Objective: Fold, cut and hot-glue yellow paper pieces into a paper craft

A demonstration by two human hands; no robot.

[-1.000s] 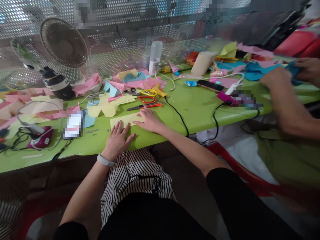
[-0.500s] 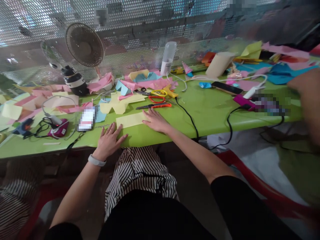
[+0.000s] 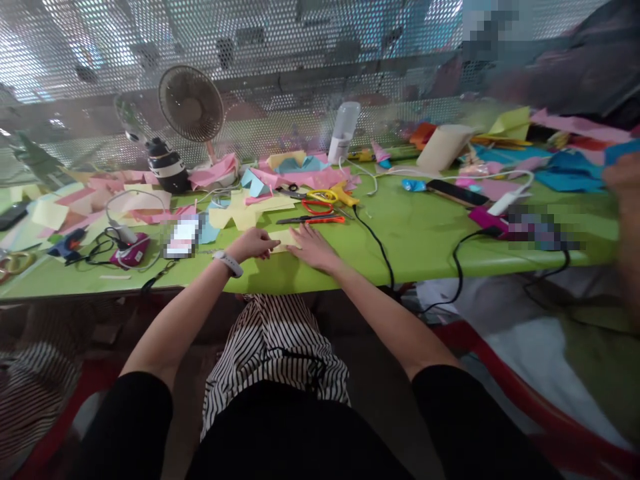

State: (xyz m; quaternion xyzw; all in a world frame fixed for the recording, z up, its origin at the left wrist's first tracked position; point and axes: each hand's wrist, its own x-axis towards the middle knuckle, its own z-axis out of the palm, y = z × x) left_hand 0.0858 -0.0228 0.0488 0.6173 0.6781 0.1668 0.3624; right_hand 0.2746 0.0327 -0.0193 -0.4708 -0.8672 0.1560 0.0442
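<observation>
A pale yellow strip of paper [image 3: 285, 239] lies on the green table between my two hands. My left hand [image 3: 253, 245] is at its left end, fingers curled and closed, thumb and index finger against the paper. How much of the strip sits under that hand is hidden. My right hand [image 3: 314, 248] lies flat with fingers spread over the strip's right end. Just beyond the fingertips are an orange-and-black utility knife [image 3: 320, 219] and scissors with red and yellow handles [image 3: 317, 202]. A yellow glue gun [image 3: 345, 195] rests behind the right hand.
Behind the left hand lie yellow paper cutouts [image 3: 235, 215] and a phone [image 3: 183, 237]. A fan [image 3: 191, 103], a black bottle [image 3: 167, 167] and a clear bottle [image 3: 345, 133] stand at the back. A cable [image 3: 375, 247] hangs over the table edge. Another person's arm [image 3: 625, 200] is at right.
My left hand has gone from lying spread on the table to curled fingers on the strip, moving right and away from me. Less of the strip shows. My right hand stays flat on it.
</observation>
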